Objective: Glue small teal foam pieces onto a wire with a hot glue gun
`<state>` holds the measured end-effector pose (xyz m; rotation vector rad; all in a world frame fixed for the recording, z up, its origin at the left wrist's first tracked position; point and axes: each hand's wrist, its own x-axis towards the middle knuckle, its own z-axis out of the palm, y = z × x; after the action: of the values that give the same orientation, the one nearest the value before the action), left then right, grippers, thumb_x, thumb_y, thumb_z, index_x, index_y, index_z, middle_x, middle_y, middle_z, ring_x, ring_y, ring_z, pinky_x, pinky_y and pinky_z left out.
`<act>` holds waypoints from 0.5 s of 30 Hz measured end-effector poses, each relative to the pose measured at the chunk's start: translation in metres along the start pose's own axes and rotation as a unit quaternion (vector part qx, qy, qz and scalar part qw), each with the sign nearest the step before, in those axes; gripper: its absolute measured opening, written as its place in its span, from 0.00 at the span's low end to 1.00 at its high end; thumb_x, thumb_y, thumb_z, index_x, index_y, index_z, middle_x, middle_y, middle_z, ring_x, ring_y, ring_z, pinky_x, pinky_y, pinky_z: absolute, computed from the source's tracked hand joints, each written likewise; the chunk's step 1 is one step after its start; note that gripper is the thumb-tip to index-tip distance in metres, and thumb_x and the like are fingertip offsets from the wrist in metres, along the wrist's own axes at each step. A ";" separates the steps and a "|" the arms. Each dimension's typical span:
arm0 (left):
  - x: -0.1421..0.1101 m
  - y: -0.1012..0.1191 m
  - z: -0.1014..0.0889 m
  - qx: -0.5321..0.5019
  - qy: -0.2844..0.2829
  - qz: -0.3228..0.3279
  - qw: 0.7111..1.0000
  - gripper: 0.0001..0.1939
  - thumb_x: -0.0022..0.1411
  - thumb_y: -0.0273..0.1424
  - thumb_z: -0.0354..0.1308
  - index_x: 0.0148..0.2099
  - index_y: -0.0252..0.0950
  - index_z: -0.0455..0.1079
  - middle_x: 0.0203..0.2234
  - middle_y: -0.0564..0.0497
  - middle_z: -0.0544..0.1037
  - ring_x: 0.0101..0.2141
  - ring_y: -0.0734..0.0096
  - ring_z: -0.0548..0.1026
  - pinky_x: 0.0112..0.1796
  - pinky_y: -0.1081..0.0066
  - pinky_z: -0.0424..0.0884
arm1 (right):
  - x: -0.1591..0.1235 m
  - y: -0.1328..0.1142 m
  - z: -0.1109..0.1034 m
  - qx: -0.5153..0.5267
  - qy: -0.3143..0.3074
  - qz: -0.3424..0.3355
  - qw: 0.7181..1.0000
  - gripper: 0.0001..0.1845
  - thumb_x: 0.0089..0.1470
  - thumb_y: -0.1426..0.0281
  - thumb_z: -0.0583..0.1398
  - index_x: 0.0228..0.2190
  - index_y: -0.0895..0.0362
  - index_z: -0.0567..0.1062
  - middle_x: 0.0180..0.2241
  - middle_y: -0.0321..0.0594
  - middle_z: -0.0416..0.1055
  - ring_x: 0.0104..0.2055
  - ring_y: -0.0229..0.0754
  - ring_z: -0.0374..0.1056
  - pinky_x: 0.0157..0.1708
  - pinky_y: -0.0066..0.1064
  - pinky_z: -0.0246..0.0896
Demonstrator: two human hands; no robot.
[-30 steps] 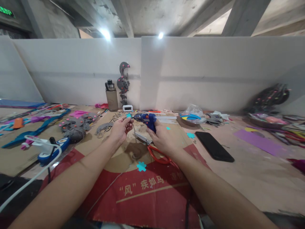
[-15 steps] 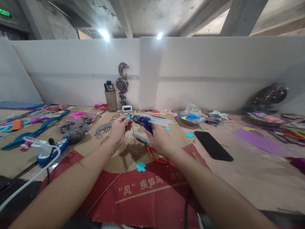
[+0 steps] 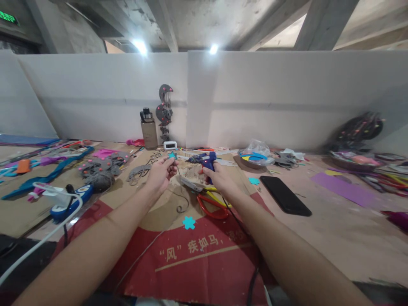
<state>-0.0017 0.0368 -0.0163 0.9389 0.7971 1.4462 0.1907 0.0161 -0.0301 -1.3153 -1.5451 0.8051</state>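
Pinched in the fingertips of my left hand (image 3: 162,173) is a small turquoise paper flower (image 3: 172,155). A thin grey cord (image 3: 182,205) hangs below those fingers and curls on the cardboard. My right hand (image 3: 219,177) is wrapped round the handle of a blue hot glue gun (image 3: 206,160), its nozzle pointing left, a short gap from the flower. Beneath my right hand lie scissors (image 3: 213,207) with red and yellow handles, blades toward the back left. Another turquoise cutout (image 3: 189,222) lies flat on the red printed cardboard (image 3: 197,267), nearer to me.
A black phone (image 3: 285,195) lies at the right, beside a turquoise piece (image 3: 254,181). Behind stand a bottle (image 3: 148,131), a small white clock (image 3: 170,145) and a dish (image 3: 255,161) holding plastic. A blue power strip (image 3: 72,202) and grey yarn (image 3: 102,180) lie left.
My right hand has drawn the glue gun to the right, away from the flower, uncovering the yellow scissor handle. My left hand stays nearly still with the flower.
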 end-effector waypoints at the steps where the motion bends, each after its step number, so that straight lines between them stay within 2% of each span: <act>1: -0.002 0.000 0.001 0.000 -0.007 -0.008 1.000 0.10 0.48 0.30 0.64 0.30 0.32 0.66 0.23 0.52 0.74 0.18 0.83 0.67 0.19 0.81 0.61 | 0.005 0.006 -0.001 -0.018 0.003 0.023 1.000 0.11 0.52 0.64 0.52 0.34 0.58 0.69 0.25 0.38 0.71 0.25 0.39 0.66 0.26 0.29 0.60; 7: -0.016 0.002 0.015 0.007 -0.071 -0.029 0.997 0.10 0.48 0.30 0.64 0.31 0.32 0.66 0.26 0.52 0.74 0.20 0.83 0.67 0.21 0.80 0.63 | 0.018 0.031 -0.013 -0.200 0.036 0.077 0.976 0.10 0.48 0.63 0.57 0.25 0.57 0.69 0.32 0.52 0.72 0.38 0.52 0.69 0.36 0.39 0.60; 9: -0.018 0.002 0.017 0.012 -0.082 -0.021 0.996 0.11 0.48 0.31 0.64 0.31 0.32 0.66 0.26 0.52 0.74 0.20 0.83 0.67 0.20 0.81 0.61 | 0.016 0.031 -0.017 -0.258 0.082 0.054 0.961 0.09 0.46 0.64 0.59 0.24 0.58 0.68 0.35 0.59 0.70 0.46 0.58 0.65 0.43 0.46 0.57; 11: -0.018 0.001 0.018 0.019 -0.085 -0.001 0.996 0.11 0.48 0.31 0.64 0.30 0.32 0.66 0.24 0.53 0.72 0.20 0.83 0.65 0.19 0.82 0.57 | 0.011 0.023 -0.019 -0.290 0.151 -0.006 0.945 0.09 0.45 0.65 0.59 0.26 0.59 0.67 0.40 0.62 0.67 0.51 0.61 0.59 0.48 0.52 0.50; 13: -0.018 0.000 0.018 0.034 -0.079 0.027 0.996 0.10 0.48 0.32 0.64 0.30 0.32 0.66 0.21 0.55 0.68 0.20 0.84 0.62 0.18 0.82 0.54 | 0.005 0.010 -0.014 -0.245 0.182 -0.077 0.949 0.09 0.48 0.65 0.57 0.29 0.59 0.66 0.41 0.58 0.66 0.51 0.58 0.58 0.49 0.52 0.49; 15: -0.018 -0.002 0.018 0.062 -0.065 0.065 0.994 0.10 0.48 0.32 0.63 0.29 0.33 0.66 0.18 0.58 0.64 0.19 0.84 0.59 0.18 0.81 0.53 | -0.001 -0.006 -0.002 -0.119 0.144 -0.118 0.975 0.08 0.51 0.65 0.54 0.31 0.57 0.65 0.38 0.49 0.66 0.46 0.49 0.61 0.47 0.46 0.55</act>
<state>0.0157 0.0185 -0.0119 1.1853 0.7483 1.4429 0.1901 0.0134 -0.0238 -1.3188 -1.5574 0.2722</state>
